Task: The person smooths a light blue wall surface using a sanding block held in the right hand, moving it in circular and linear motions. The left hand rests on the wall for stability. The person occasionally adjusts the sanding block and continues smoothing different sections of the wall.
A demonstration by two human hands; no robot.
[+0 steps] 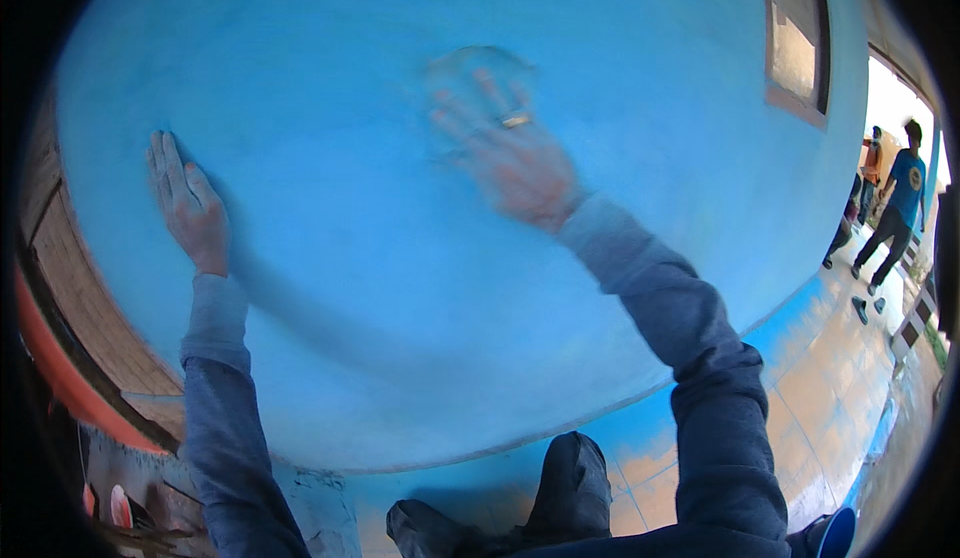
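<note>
A smooth bright blue wall (pixel 350 208) fills most of the view in front of me. My left hand (pixel 190 203) lies stretched out against its left part, fingers straight, with pale dust on the skin. Higher and further right, my right hand (pixel 515 163) is spread over the wall, smeared by motion, with a gold-coloured ring (pixel 515 119) on one finger. Around its fingertips runs a dark, rounded outline; whether a thin blue disc or only a shadow lies under the palm I cannot tell. Both forearms wear dark blue sleeves with greyish dusty cuffs.
Brown wooden boards (pixel 90 268) and an orange-red edge (pixel 80 388) border the wall at left. A framed window opening (pixel 795 53) is at upper right. Paint-dusted tiles (pixel 800 398) run below, with a blue bucket (pixel 838 533). People stand far right, one in a blue shirt (pixel 908 183).
</note>
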